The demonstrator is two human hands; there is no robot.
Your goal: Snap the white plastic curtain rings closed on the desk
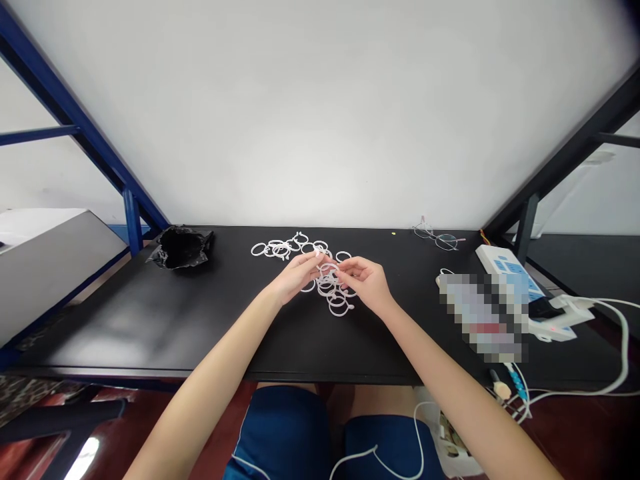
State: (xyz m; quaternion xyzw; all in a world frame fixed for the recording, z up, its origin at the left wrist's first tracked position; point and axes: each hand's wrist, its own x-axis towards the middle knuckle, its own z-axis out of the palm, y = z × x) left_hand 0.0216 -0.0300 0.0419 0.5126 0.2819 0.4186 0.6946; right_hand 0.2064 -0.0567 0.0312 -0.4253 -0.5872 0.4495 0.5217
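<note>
Over the middle of the black desk, my left hand (pixel 295 275) and my right hand (pixel 367 283) are close together. A white plastic ring (pixel 329 265) spans the gap between them, and the fingertips of both are closed on it. Directly below lies a heap of similar white rings (pixel 339 305), some with a small knob on the rim, overlapping one another. Another cluster of white rings (pixel 277 249) spreads behind and left of my left hand. A single ring (pixel 343 254) shows just behind my right fingers. My fingers partly hide the ring they hold.
A crumpled black plastic bag (pixel 183 248) stands open at the back left of the desk (pixel 150 320). Eyeglasses (pixel 440 239) lie at the back right. Farther right are a white power strip (pixel 510 267), a blurred-out device (pixel 483 320) and white cables (pixel 623 360).
</note>
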